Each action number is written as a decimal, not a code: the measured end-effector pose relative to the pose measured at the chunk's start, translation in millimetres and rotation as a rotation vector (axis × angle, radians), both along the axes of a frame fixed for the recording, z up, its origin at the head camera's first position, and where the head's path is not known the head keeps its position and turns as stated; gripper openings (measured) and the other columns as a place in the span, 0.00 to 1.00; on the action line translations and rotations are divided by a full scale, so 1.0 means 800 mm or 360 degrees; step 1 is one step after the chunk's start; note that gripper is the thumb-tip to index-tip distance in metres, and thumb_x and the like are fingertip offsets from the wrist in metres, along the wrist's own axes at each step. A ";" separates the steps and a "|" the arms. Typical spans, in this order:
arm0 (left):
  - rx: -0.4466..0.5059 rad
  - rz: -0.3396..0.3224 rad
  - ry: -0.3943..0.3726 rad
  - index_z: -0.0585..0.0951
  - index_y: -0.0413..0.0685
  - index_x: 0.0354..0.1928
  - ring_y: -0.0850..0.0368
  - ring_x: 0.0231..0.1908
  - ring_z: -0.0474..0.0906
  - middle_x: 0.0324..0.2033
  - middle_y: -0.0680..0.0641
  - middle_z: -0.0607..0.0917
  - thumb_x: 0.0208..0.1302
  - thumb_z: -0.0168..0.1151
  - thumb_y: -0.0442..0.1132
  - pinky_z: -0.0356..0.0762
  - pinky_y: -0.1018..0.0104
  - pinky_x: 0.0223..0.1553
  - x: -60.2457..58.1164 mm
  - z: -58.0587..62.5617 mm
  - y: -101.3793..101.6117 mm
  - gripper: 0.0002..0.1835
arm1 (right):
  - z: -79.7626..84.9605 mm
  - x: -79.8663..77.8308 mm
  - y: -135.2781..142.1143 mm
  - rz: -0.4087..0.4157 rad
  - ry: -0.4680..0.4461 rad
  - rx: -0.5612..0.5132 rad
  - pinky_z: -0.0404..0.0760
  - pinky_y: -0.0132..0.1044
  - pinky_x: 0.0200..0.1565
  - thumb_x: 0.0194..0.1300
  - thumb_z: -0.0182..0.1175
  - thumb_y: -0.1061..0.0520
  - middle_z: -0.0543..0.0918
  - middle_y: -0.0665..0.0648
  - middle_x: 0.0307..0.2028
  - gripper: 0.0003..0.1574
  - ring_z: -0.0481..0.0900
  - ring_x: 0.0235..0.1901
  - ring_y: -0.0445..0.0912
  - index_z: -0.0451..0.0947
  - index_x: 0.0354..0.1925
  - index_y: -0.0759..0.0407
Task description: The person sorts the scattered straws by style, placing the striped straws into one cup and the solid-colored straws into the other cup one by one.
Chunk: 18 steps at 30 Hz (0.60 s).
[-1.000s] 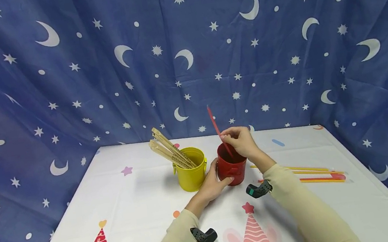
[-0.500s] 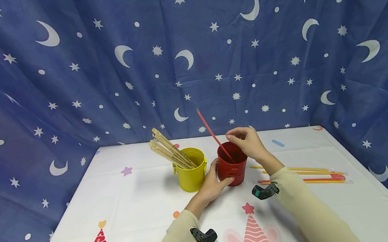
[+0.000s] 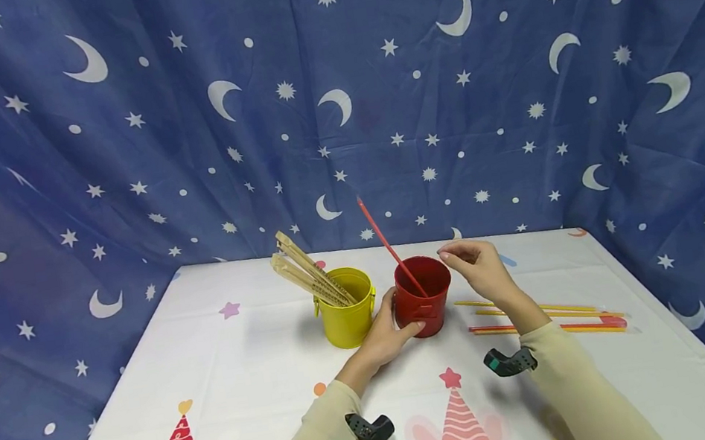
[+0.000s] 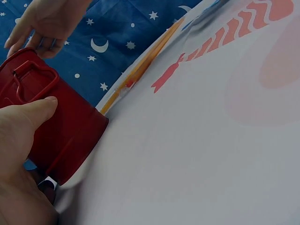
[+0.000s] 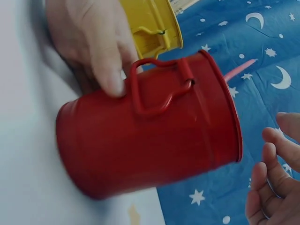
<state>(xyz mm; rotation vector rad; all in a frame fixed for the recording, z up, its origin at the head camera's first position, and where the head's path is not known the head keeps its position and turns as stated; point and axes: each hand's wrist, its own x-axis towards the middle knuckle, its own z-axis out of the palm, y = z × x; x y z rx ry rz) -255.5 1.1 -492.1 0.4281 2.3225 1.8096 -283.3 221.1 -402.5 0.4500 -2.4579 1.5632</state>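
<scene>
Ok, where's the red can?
In the head view, the red can stands on the table, just right of the yellow can, with a red stick leaning in it.

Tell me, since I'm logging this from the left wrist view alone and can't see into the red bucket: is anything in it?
Observer: Yes. In the head view, one thin red stick leans inside the red bucket, its upper end well above the rim.
Operator: Is the right hand touching the bucket? The two overlap in my view.
Observer: No. The right wrist view shows a gap between the rim and the fingers of the right hand.
Operator: And what stands on the other side of the bucket from that hand?
Observer: A yellow bucket in the head view, with slim tan pieces leaning in it.
</scene>
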 end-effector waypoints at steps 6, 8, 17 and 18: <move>0.0007 -0.0009 0.0001 0.51 0.48 0.79 0.44 0.79 0.53 0.78 0.42 0.60 0.67 0.66 0.42 0.49 0.40 0.79 0.000 -0.002 0.002 0.46 | -0.011 0.016 0.021 -0.0021 -0.0041 0.0103 0.80 0.24 0.42 0.73 0.61 0.56 0.85 0.70 0.48 0.18 0.78 0.39 0.36 0.83 0.53 0.68; 0.0005 -0.0013 -0.0017 0.51 0.49 0.80 0.45 0.79 0.53 0.78 0.43 0.59 0.67 0.66 0.42 0.49 0.41 0.80 0.000 -0.001 0.003 0.46 | -0.014 0.020 0.026 -0.0028 -0.0048 0.0107 0.80 0.24 0.42 0.73 0.61 0.56 0.84 0.71 0.49 0.19 0.78 0.39 0.36 0.82 0.53 0.69; 0.0054 -0.0025 -0.0034 0.50 0.50 0.80 0.45 0.79 0.52 0.79 0.44 0.58 0.67 0.66 0.42 0.50 0.41 0.80 -0.001 -0.001 0.000 0.46 | -0.025 0.016 0.037 -0.0006 -0.0003 0.0171 0.80 0.25 0.43 0.73 0.61 0.56 0.86 0.69 0.48 0.19 0.79 0.39 0.32 0.82 0.52 0.69; 0.0060 -0.0027 -0.0035 0.50 0.49 0.80 0.45 0.79 0.52 0.79 0.44 0.58 0.67 0.66 0.42 0.50 0.41 0.80 -0.001 -0.001 0.000 0.46 | -0.027 0.015 0.041 -0.0005 -0.0007 0.0178 0.80 0.24 0.43 0.73 0.60 0.56 0.86 0.69 0.49 0.19 0.78 0.39 0.31 0.82 0.53 0.69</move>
